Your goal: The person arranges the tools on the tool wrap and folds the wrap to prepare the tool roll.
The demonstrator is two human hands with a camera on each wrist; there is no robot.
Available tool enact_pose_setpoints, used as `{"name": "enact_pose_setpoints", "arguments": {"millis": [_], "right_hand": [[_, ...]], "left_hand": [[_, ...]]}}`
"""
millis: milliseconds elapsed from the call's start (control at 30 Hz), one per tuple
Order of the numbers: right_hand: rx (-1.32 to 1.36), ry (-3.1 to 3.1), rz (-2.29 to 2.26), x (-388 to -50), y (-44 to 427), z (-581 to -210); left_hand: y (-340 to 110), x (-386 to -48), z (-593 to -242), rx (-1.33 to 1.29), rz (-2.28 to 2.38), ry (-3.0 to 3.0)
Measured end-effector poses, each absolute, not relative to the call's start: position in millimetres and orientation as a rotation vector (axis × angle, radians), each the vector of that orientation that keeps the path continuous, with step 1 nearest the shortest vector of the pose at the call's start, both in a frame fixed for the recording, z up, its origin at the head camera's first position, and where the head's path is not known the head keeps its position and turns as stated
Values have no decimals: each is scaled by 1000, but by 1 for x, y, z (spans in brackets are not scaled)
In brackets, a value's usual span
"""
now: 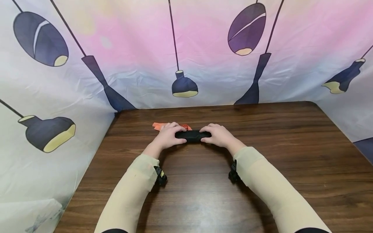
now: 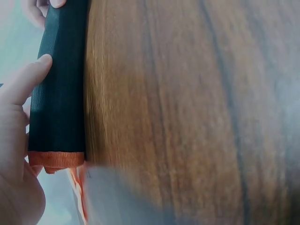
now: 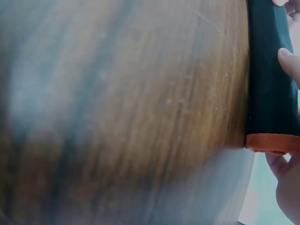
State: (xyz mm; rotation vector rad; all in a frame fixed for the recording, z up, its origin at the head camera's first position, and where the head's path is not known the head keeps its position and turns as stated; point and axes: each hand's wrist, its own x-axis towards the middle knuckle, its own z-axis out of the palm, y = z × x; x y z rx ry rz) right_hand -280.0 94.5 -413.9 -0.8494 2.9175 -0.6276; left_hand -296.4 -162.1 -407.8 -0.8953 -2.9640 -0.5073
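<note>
A black fabric roll (image 1: pixel 193 136) with orange-edged ends lies crosswise on the table's far half. My left hand (image 1: pixel 169 136) grips its left end, thumb on the near side and fingers over the top and far side. At the other end my right hand (image 1: pixel 218 135) holds it the same way. Orange edging (image 2: pixel 56 159) rims the left end in the left wrist view, and matching orange edging (image 3: pixel 271 141) shows at the right end in the right wrist view. Behind the roll lies an orange strap (image 1: pixel 158 126), partly hidden by my left hand.
The brown wood-grain table (image 1: pixel 198 187) carries the roll. A printed cloth (image 1: pixel 140 64) with lamp pictures hangs along its back and sides. Small black wrist cameras sit on both sleeves (image 1: pixel 125 191).
</note>
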Motion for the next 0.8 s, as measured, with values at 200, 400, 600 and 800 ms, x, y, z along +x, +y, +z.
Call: {"name": "enact_pose_setpoints", "arguments": {"millis": [200, 400, 600, 800], "right_hand": [[-779, 2868, -709, -286, 96, -414], [-688, 2878, -803, -290, 98, -416], [-846, 3067, -707, -282, 96, -417], [-1044, 3195, -542, -279, 94, -418]], "left_hand": [[-165, -300, -408, -881, -579, -3003], [-164, -305, -403, -888, -636, -3009], [-163, -311, -402, -846, -653, -3002], [-160, -312, -401, -814, -635, -3011]]}}
